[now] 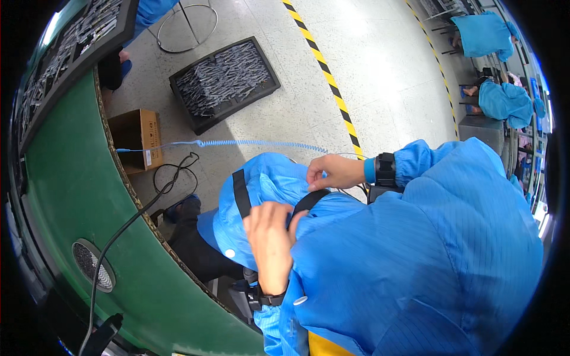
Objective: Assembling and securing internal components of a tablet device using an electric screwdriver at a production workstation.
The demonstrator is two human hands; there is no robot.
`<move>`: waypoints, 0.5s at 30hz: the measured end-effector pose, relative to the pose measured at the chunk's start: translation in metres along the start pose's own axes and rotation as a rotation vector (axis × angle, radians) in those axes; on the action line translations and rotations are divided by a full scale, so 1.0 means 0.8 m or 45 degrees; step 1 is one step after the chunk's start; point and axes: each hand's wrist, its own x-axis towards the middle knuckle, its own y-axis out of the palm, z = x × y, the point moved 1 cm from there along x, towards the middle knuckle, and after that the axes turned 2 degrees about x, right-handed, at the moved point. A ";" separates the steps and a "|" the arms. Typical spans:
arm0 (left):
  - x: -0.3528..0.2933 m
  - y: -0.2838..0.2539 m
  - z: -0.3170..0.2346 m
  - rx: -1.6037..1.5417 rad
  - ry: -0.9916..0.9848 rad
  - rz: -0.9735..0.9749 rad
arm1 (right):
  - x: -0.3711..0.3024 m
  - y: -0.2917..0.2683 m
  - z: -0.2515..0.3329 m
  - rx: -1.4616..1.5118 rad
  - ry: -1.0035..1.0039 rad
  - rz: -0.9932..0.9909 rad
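Observation:
Blue work-coat cloth [273,172] lies bunched over my lap, with a black strap [240,193] across its left part. A second black band [310,202] crosses it between my hands. My left hand [270,237] rests on the cloth, back upward, fingers stretched toward the first strap and thumb apart; it is slightly blurred. My right hand [337,171] is closed, its fingers curled together just above the second band. Whatever lies between those fingertips is hidden. Both wrists carry black strapped-on devices, and a blue wristband [369,170] sits beside the right one.
A green table [65,172] curves along the left, bearing a dark tray of small parts and a round mesh disc [93,265]. On the floor stand a black tray [193,121] of parts and a cardboard box [151,133]. A blue coiled cord [255,142] stretches past. People in blue sit far right.

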 end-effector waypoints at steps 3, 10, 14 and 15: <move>0.002 0.005 -0.008 0.032 0.048 0.271 | 0.007 -0.001 -0.007 -0.092 -0.154 -0.223; -0.010 0.005 -0.014 0.225 -0.051 0.303 | 0.017 -0.013 -0.021 0.279 0.084 -0.510; -0.030 0.004 0.000 0.282 -0.152 0.214 | 0.022 -0.026 -0.022 0.084 0.147 -0.427; -0.030 0.000 -0.002 0.289 -0.261 0.203 | 0.025 -0.027 -0.021 0.023 0.121 -0.409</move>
